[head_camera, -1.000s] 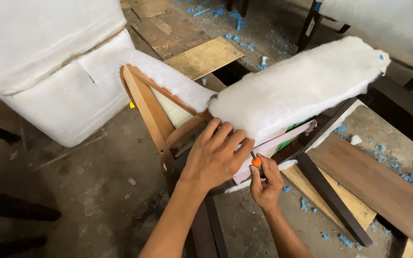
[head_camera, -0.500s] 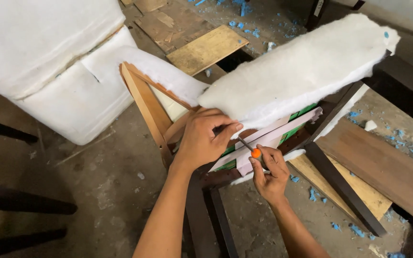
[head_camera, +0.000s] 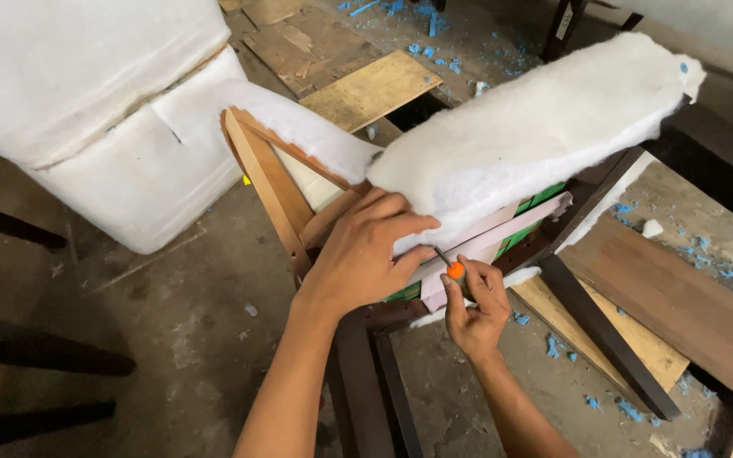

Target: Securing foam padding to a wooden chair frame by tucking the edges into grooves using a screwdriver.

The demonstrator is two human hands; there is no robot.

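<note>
White wadding (head_camera: 536, 127) is draped over an upturned chair frame (head_camera: 273, 182), and its lower edge is pressed against the frame's rail by the left hand (head_camera: 362, 254), whose fingers are spread flat and close together over the edge. A small tool with an orange handle (head_camera: 455, 270) is gripped in the right hand (head_camera: 474, 305), with the fingers curled tightly around it; its thin metal shaft is aimed at the pale strip (head_camera: 489, 242) just beside the left fingertips.

A slip is judged the main risk: the point is held very close to the left index finger, so a skid off the strip could drive it into that finger. The wadding could also be torn or pulled off the rail if the pressing hand is eased, since it seems to be held there by that hand alone. The frame rests on dark legs (head_camera: 604, 339) and could rock under a push.

The tool's tip is hidden where it meets the strip, so its kind cannot be told. Green webbing (head_camera: 545, 199) is largely covered by the wadding. The far end of the frame is cut off by a white cushion (head_camera: 86, 102).
</note>
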